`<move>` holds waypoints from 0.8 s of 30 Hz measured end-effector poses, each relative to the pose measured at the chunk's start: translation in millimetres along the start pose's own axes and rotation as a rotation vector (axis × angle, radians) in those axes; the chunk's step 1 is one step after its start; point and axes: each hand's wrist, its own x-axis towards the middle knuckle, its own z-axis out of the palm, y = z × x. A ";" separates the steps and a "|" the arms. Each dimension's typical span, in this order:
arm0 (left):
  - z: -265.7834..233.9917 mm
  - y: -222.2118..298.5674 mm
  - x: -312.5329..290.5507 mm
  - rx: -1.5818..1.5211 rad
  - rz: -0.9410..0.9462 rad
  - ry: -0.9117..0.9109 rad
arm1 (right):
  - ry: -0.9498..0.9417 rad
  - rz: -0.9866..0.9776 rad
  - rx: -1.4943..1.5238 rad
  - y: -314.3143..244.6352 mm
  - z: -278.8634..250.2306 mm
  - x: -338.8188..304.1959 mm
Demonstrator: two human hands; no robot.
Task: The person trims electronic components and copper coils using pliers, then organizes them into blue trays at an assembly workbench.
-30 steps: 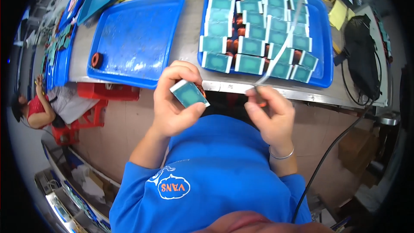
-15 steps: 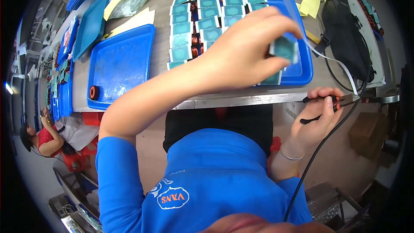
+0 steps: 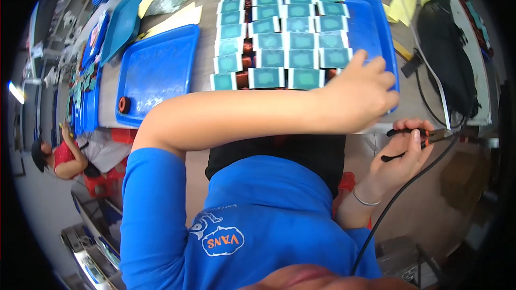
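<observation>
My left hand (image 3: 361, 94) reaches across to the front right of a blue tray (image 3: 371, 27). Its fingers curl downward, and whatever is between them is hidden under the hand. Several copper-wound coils topped with green, white-edged squares (image 3: 267, 77) stand in rows in and beside this tray. Just beyond my fingers is another green-topped coil (image 3: 336, 57). My right hand (image 3: 403, 156), palm up below the table edge, holds small pliers (image 3: 424, 138) with black and orange handles, their jaws pointing right.
On the left lies a second blue tray (image 3: 156, 70) with one bare copper coil (image 3: 124, 104) in its corner. A black bag (image 3: 446, 48) and cables lie at the right. Yellow paper (image 3: 403, 2) is at the back. Another person (image 3: 64, 156) sits far left.
My left hand has lowered toward the tray's front edge, and the green-topped coil seen in its fingers is now out of sight. My right hand still holds the pliers.
</observation>
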 end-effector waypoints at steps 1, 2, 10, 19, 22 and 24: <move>-3.8 2.1 -2.3 -0.016 -0.008 0.014 | -0.035 0.020 0.005 0.2 0.9 -0.2; -6.6 3.9 -3.9 -0.025 -0.003 0.029 | -0.045 0.036 0.007 0.3 2.2 -0.6; -86.7 -33.4 -75.7 0.238 -0.080 0.243 | -0.118 0.048 0.066 1.0 3.7 -1.4; -329.3 -121.4 -423.8 1.034 -1.667 0.150 | -0.230 0.001 0.007 1.4 17.4 -3.1; -356.7 -92.3 -489.8 0.936 -2.043 0.236 | -0.256 0.012 -0.002 4.2 24.8 -7.7; -356.0 -79.1 -503.8 0.881 -2.097 0.216 | -0.293 0.051 -0.026 3.6 27.7 -11.0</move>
